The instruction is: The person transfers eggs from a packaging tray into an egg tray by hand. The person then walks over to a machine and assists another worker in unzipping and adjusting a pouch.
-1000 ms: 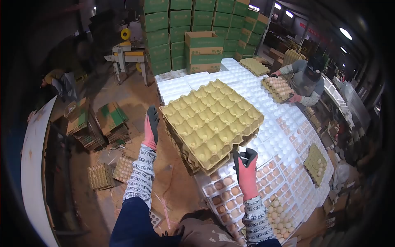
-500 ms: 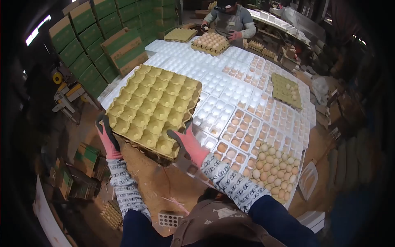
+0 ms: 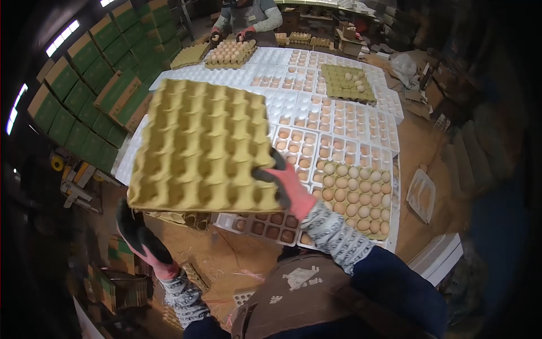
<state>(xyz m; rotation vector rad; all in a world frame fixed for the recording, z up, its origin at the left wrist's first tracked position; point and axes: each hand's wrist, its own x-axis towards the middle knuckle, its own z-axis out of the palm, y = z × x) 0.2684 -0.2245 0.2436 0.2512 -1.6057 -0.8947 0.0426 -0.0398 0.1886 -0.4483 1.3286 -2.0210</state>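
Observation:
A yellow-green pulp egg tray (image 3: 203, 147) with vacant cups is tilted up in front of me, over the table's near left part. My right hand (image 3: 288, 186), in a pink glove with dark fingertips, grips its right edge. Just below the tray's lower left corner is my left hand (image 3: 141, 237), gloved alike, its fingers stretched out and seemingly apart from the tray. Edges of further pulp trays (image 3: 180, 219) show beneath, mostly hidden. Right of my right hand, a pulp tray full of eggs (image 3: 357, 198) rests on white plastic egg trays (image 3: 282, 101).
Across the table a person (image 3: 248, 17) handles eggs over a full tray (image 3: 230, 52). A pulp tray with a few eggs (image 3: 347, 82) lies far right. Green cartons (image 3: 93, 68) are stacked at left. A white basket-like container (image 3: 420, 195) is beyond the table's right edge.
The pulp tray has tipped up towards me, with my right hand still on its right edge. My left hand has dropped lower and come off the tray's side. My view has shifted.

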